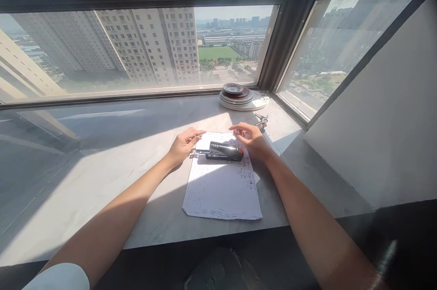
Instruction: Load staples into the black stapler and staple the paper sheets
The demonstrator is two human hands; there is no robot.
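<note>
A black stapler point(223, 152) with an orange-red patch at its right end lies across the upper part of a stack of white paper sheets point(221, 190). A thin metal part sticks out of its left end. My left hand point(184, 146) is beside that end, thumb and fingers pinched together at the paper's upper left; what they hold, if anything, is too small to make out. My right hand point(252, 139) hovers by the stapler's right end, index finger stretched leftward over the paper's top, the others loosely bent. Handwriting runs down the paper's right side.
Stacked plates point(235, 98) stand in the window corner, at the back of the pale stone sill point(112, 144). A small metal item point(262, 121) of unclear kind lies just beyond my right hand. The sill's front edge runs below the paper; a white wall point(378, 112) rises at right.
</note>
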